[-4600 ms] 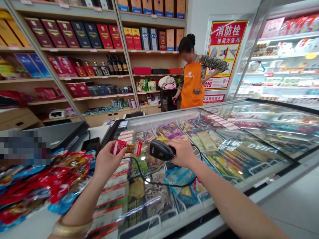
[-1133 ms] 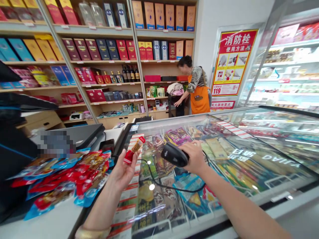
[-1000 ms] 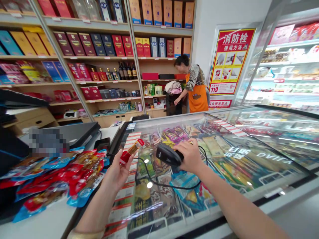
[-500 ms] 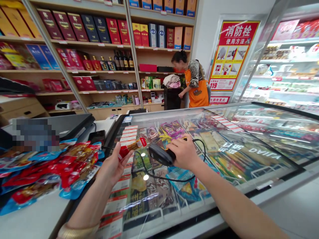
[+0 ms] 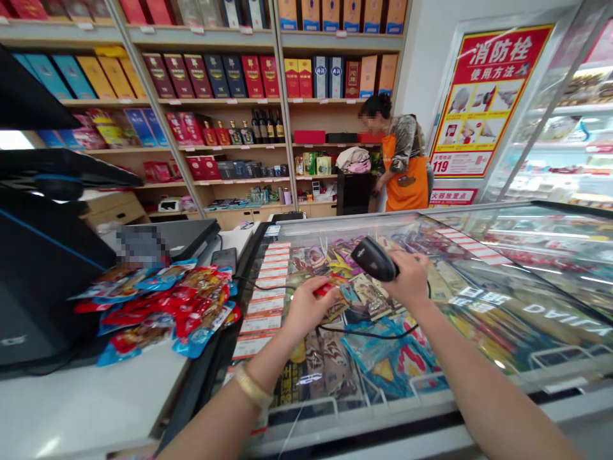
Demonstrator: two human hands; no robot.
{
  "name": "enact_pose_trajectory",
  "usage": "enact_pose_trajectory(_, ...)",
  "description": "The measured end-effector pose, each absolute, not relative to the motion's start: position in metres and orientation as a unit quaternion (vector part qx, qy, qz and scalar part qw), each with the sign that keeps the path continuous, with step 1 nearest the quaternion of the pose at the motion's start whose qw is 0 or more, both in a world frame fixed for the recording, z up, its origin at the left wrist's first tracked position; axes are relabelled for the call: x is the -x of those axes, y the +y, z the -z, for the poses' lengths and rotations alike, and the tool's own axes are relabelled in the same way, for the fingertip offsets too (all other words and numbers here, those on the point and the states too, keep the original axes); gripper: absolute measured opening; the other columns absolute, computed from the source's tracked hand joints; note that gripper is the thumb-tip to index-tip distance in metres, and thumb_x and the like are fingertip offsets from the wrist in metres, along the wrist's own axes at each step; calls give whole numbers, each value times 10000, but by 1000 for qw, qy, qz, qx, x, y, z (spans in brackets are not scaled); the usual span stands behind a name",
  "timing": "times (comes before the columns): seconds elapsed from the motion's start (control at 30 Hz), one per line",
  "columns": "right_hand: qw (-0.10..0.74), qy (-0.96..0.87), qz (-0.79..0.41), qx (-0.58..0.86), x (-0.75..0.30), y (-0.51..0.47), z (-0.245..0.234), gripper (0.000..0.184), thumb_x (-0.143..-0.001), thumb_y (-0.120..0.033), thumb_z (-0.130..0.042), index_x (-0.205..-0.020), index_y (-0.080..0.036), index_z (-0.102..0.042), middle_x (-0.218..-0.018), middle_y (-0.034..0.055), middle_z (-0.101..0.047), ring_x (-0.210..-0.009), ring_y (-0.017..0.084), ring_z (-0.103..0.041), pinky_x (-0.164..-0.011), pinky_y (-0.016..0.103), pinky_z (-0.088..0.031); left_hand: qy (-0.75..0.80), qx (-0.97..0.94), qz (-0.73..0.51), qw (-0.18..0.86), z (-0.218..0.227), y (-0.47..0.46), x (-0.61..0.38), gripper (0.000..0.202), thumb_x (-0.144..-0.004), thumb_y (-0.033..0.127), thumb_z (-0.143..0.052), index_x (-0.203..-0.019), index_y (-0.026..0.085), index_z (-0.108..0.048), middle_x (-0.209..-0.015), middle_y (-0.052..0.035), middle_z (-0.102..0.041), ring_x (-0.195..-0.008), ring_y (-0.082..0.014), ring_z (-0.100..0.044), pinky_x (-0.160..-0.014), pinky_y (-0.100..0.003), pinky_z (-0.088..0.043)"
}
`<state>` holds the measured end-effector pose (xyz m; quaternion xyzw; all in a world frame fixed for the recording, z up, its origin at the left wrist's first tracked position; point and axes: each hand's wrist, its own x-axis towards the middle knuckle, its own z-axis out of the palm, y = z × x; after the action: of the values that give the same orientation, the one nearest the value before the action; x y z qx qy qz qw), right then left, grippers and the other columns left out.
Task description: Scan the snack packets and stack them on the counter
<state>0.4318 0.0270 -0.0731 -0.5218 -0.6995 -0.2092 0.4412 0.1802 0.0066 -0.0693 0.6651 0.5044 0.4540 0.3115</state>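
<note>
Freezer [image 5: 345, 223] — cable [image 5: 364, 333] above; packets [image 5: 186, 300] beside

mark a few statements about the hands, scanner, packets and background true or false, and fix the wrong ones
1. The right hand holds a black scanner. True.
2. The left hand has nothing in it. False: the left hand pinches a small red packet.
3. A pile of packets lies on the white counter. True.
4. The apron in view is green. False: that apron is orange.
5. The poster shows the number 119. True.
</note>
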Motion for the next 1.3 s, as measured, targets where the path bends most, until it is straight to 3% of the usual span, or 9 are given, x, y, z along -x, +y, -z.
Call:
enact_pose_trajectory(0.2, 444, -665, 237, 551, -451, 39, 84, 231, -756, -327, -588, -931, -209, -681, -877, 97, -759, -872, 274, -654, -834, 400, -308, 434, -802, -345, 222, 85, 35, -237, 288, -798, 169, -703, -1078, 196, -769, -1230, -126, -734, -1201, -268, -649, -1159, -465, -411)
enact_pose_trajectory(0.37, 442, -679, 233, 538, -448, 40, 90, 213, -773, -317, -611, -943, -211, -685, -931, 105, -764, -884, 273, -657, -838, 391, -310, 437, -822, -342, 127, 73, 28, -206, 376, -799, 202, -707, -1173, 231, -743, -1381, -139, -649, -1394, -317, -485, -1216, -549, -263)
enact_pose_trajectory(0.5, 443, -691, 225, 525, -444, 40, 91, 226, -767, -320, -618, -957, -219, -687, -929, 94, -762, -910, 277, -662, -853, 390, -307, 539, -709, -448, 78, 43, 13, -117, 289, -751, 200, -729, -1027, 275, -776, -1284, -117, -699, -1287, -321, -561, -1215, -510, -235)
enact_pose_trajectory(0.6, 440, -699, 220, 519, -439, 38, 90, 236, -737, -311, -619, -947, -226, -685, -904, 82, -757, -886, 273, -656, -856, 383, -307, 632, -588, -505, 22, 22, 1, -44, 260, -682, 202, -763, -925, 295, -758, -1294, -95, -696, -1382, -355, -461, -1244, -512, -125)
enact_pose_trajectory(0.73, 440, -716, 227, 493, -430, 34, 89, 196, -746, -314, -611, -898, -215, -687, -847, 63, -746, -811, 241, -654, -848, 373, -305, 682, -549, -483, 2, 12, -9, 15, 193, -623, 196, -765, -794, 260, -701, -1183, -163, -725, -1432, -418, -387, -1236, -572, -42)
enact_pose_trajectory(0.97, 407, -731, 200, 510, -420, 38, 80, 203, -728, -303, -630, -900, -217, -697, -851, 53, -756, -860, 235, -654, -862, 368, -299, 670, -623, -395, -89, 28, 2, 38, 60, -750, 264, -615, -696, 249, -594, -948, -143, -740, -1294, -432, -540, -1166, -659, -197)
enact_pose_trajectory(1.1, 377, -714, 168, 566, -418, 42, 61, 185, -710, -292, -677, -873, -208, -700, -889, 72, -765, -870, 245, -654, -838, 362, -307, 631, -652, -397, -140, 28, 7, 50, 235, -859, 437, -494, -756, 262, -612, -944, -137, -731, -1179, -420, -608, -1127, -649, -303)
enact_pose_trajectory(1.23, 353, -709, 136, 595, -408, 40, 51, 192, -716, -344, -726, -864, -222, -707, -892, 59, -770, -877, 247, -658, -798, 347, -315, 619, -636, -453, -81, 13, 4, 44, 257, -871, 502, -515, -892, 302, -674, -947, -105, -735, -1155, -425, -628, -1104, -636, -363)
enact_pose_trajectory(1.3, 352, -711, 119, 597, -399, 36, 53, 208, -714, -352, -738, -882, -231, -714, -903, 50, -775, -885, 247, -663, -783, 342, -310, 625, -595, -504, 23, 6, 4, 28, 245, -842, 496, -580, -977, 330, -699, -958, -49, -745, -1114, -395, -654, -1025, -587, -468)
